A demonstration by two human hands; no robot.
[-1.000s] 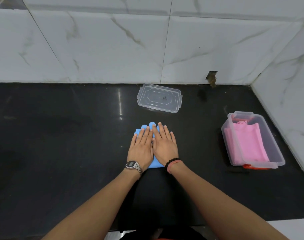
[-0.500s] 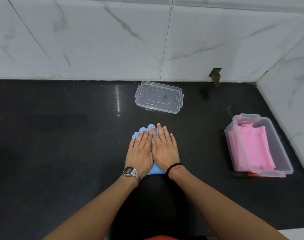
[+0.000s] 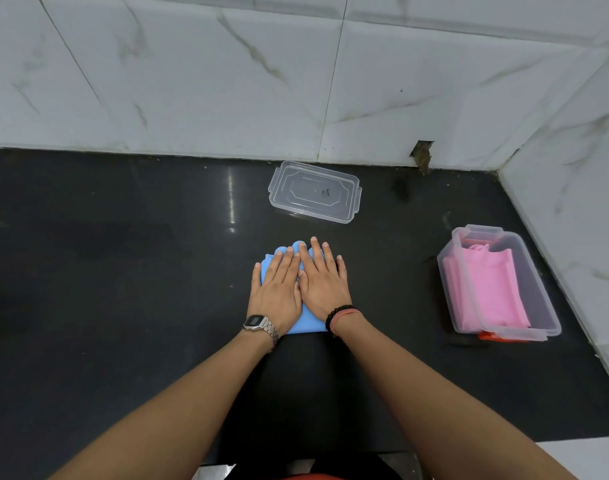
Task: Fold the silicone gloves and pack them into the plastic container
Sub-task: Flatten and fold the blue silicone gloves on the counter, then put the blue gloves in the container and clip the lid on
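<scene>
Blue silicone glove (image 3: 305, 323) flat on the black countertop (image 3: 123, 289), well short of the clear lid (image 3: 314, 192) and on the near side of it. Long axis running from the near edge of the counter toward the lid and the tiled wall (image 3: 227, 81); rounded fingertips pointing at the lid, straight cuff edge pointing back toward the body. Mostly hidden: only the fingertip end, a strip of the left edge and the cuff end visible. Left hand (image 3: 278, 288) and right hand (image 3: 322, 284) side by side on top of it, palms down, touching along the thumbs, fingers stretched out flat and lightly spread toward the lid, pressing rather than gripping, nothing clenched. Metal watch (image 3: 259, 323) on the left wrist, dark bead bracelet (image 3: 337, 315) on the right. Clear plastic container (image 3: 535, 318) to the right of the lid and nearer the body, beside the side wall, open, long axis running roughly from the body toward the back wall, holding folded pink gloves (image 3: 483, 292) lying lengthwise inside. Something red (image 3: 500, 336) under its near end, too hidden to identify.
</scene>
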